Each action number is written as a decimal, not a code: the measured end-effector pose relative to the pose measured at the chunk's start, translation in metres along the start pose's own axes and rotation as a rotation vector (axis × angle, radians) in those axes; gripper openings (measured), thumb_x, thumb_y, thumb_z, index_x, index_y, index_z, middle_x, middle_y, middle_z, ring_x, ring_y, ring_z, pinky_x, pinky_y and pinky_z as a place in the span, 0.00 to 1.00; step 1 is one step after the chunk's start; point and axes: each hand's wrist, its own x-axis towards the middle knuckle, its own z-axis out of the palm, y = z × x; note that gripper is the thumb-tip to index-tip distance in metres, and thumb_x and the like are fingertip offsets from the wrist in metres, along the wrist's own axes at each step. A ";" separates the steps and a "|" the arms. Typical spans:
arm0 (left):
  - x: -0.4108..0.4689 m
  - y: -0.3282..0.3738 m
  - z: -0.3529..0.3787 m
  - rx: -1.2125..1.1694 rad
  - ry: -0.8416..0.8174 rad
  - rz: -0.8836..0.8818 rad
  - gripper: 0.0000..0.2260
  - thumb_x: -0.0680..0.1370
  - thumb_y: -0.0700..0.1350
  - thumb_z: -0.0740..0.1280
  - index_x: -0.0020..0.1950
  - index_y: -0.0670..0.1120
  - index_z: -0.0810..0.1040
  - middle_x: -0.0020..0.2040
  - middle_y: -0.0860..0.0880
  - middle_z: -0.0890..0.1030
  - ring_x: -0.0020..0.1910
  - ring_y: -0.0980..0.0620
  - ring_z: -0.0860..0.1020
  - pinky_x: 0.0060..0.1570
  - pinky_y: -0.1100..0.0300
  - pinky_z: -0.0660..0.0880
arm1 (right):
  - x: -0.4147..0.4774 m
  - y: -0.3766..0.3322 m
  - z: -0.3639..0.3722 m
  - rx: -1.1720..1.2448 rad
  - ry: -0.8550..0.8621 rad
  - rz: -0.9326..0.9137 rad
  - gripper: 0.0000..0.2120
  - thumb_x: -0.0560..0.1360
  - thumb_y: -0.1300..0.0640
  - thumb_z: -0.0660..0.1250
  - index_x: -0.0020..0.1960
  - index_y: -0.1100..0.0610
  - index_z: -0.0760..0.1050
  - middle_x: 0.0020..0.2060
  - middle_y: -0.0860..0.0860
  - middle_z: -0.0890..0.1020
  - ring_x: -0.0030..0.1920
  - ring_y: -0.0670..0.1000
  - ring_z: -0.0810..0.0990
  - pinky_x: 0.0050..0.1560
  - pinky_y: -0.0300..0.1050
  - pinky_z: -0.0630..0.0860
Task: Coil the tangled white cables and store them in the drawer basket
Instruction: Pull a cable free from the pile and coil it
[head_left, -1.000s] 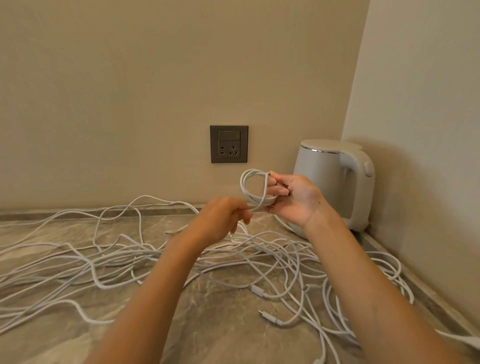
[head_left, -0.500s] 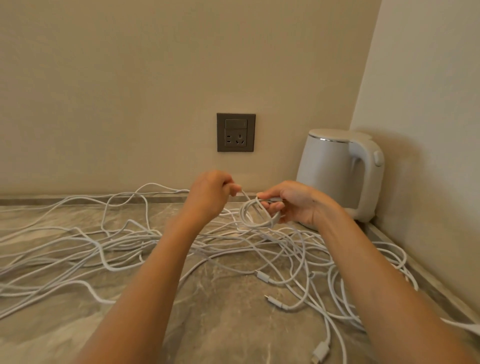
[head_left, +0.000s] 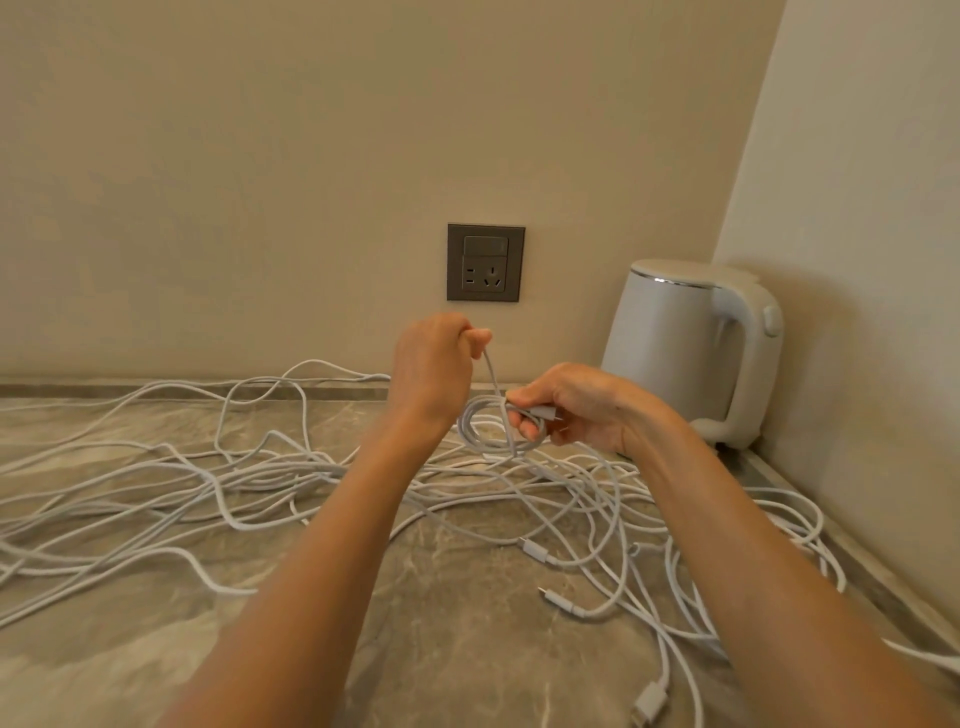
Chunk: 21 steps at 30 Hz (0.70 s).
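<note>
Two hands are working a small white coil (head_left: 497, 432) above the tangled cables (head_left: 208, 483).

The right hand (head_left: 576, 405) is pinching the coil at its right side, thumb on top and curled fingers (head_left: 527, 427) beneath, with a grey plug end (head_left: 543, 414) lying under the thumb and pointing towards the palm. The loops are hanging from that pinch, just over the heap. The left hand (head_left: 434, 364) is curling into a fist higher up and to the left, clamping a single strand (head_left: 491, 371) between thumb and forefinger; the strand is running taut down to the coil. The loose cables are sprawling across the marbled countertop (head_left: 441, 623), reaching a white kettle (head_left: 675, 343) in the corner, below a wall socket (head_left: 485, 262).
</note>
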 end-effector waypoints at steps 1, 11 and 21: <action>-0.001 0.002 0.000 0.000 0.017 0.011 0.12 0.80 0.42 0.60 0.40 0.39 0.79 0.44 0.42 0.82 0.41 0.49 0.75 0.37 0.64 0.59 | 0.001 0.000 0.001 0.012 0.012 0.009 0.16 0.80 0.58 0.58 0.35 0.58 0.74 0.24 0.48 0.75 0.28 0.44 0.68 0.30 0.38 0.60; -0.011 0.019 0.013 -0.109 -0.003 0.108 0.11 0.79 0.41 0.61 0.40 0.37 0.76 0.39 0.40 0.81 0.35 0.47 0.73 0.36 0.57 0.65 | 0.011 -0.006 0.008 0.178 0.413 -0.004 0.18 0.79 0.63 0.58 0.31 0.61 0.71 0.29 0.54 0.74 0.30 0.48 0.68 0.30 0.36 0.61; -0.019 0.018 0.026 -0.215 -0.266 0.076 0.13 0.79 0.39 0.60 0.35 0.40 0.75 0.23 0.50 0.72 0.24 0.56 0.68 0.37 0.56 0.68 | 0.011 0.003 -0.015 1.047 0.414 -0.163 0.12 0.80 0.63 0.58 0.39 0.61 0.74 0.30 0.51 0.75 0.31 0.44 0.72 0.30 0.35 0.62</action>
